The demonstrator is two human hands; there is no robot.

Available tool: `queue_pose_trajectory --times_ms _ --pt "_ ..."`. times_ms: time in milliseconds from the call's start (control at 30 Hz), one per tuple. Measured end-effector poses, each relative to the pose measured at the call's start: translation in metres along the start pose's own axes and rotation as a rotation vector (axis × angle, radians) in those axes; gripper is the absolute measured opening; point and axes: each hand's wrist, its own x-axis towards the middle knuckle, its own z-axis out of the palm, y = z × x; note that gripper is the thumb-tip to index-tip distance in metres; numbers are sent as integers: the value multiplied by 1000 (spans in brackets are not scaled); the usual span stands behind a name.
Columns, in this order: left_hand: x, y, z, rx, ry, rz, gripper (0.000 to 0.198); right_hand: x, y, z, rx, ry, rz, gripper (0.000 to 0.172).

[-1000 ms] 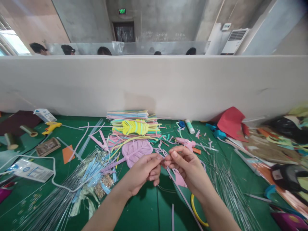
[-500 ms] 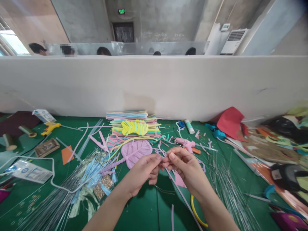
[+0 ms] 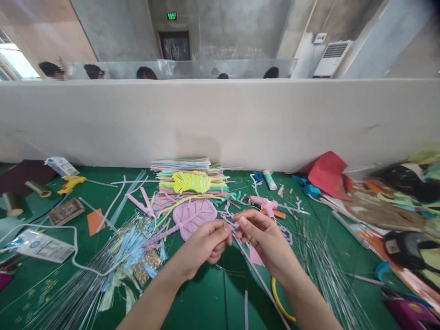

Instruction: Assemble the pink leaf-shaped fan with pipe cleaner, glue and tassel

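Observation:
My left hand (image 3: 211,243) is closed in a pinch at the middle of the table, its fingertips close to those of my right hand. My right hand (image 3: 257,231) also has thumb and index finger pressed together. A thin purple strip (image 3: 259,279) runs from near the fingertips down to the lower right; which hand holds it is unclear. Behind my left hand lies a purple leaf shape (image 3: 194,217) with a wrapped stem. A pink glue gun (image 3: 264,202) rests beyond my right hand, and a yellow ring (image 3: 280,305) lies under my right forearm.
Bundles of coloured strips (image 3: 189,182) lie against the white partition (image 3: 220,123). Thin wires spread on both sides. At the left are a yellow glue gun (image 3: 71,183) and a small wooden frame (image 3: 66,211); at the right, red paper (image 3: 328,176) and a black roll (image 3: 409,252).
My fingertips have drawn slightly apart, and the fingers of my left hand have curled a little more. The whole view has shifted slightly.

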Motion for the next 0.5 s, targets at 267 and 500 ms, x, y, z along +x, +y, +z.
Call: queue_pose_trajectory --times_ms 267,500 --pt "-1 0 2 336 73 218 30 0 4 -1 -114 -46 -32 19" --pt "-1 -3 3 361 111 202 29 2 6 2 -128 -33 -9 23"
